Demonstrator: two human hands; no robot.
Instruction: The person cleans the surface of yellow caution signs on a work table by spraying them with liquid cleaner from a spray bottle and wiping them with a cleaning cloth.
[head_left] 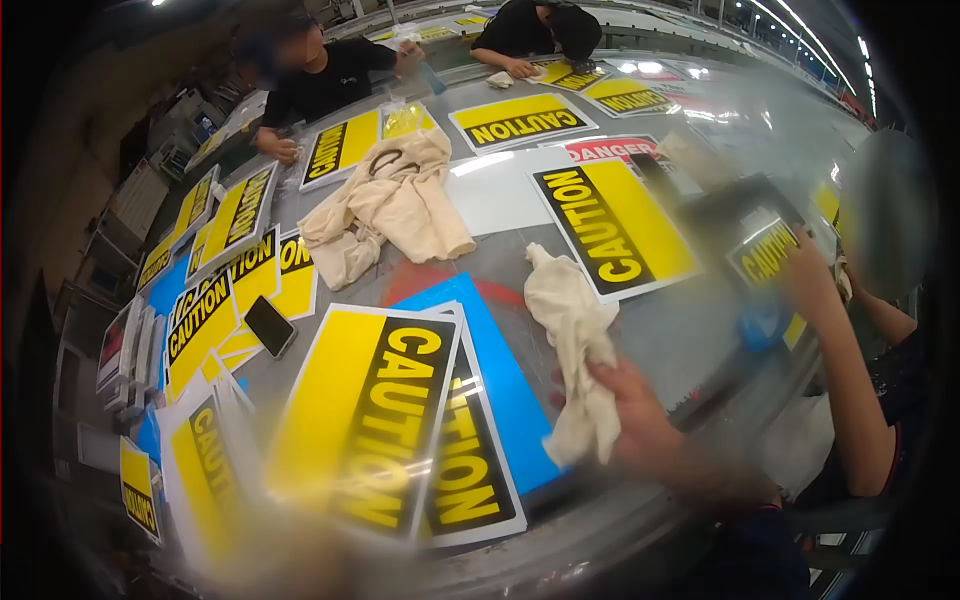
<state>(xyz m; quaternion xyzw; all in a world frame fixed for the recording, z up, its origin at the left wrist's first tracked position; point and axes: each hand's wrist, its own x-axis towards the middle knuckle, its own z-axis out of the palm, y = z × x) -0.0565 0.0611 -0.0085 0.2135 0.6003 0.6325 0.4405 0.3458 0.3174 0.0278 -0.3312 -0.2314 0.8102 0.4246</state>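
My right hand (640, 408) grips a crumpled cream cloth (568, 318), which hangs over the table beside a blue sheet. Its fingers are wrapped round the cloth's lower part. At the bottom edge, a heavily blurred skin-toned shape appears to be my left hand (325, 555); its fingers cannot be made out. It is nearest to a yellow and black CAUTION sign (335, 400) that lies overlapping another CAUTION sign (468, 490). Under both lies the blue sheet (500, 370). One more CAUTION sign (615, 225) rests beyond the cloth.
A dark phone (269, 326) lies by stacked CAUTION signs (200, 320) at left. A larger cream cloth (400, 205) is bunched mid-table. Two people (335, 75) work across the table. At right, a co-worker's hand (808, 275) holds a small CAUTION sign (765, 250).
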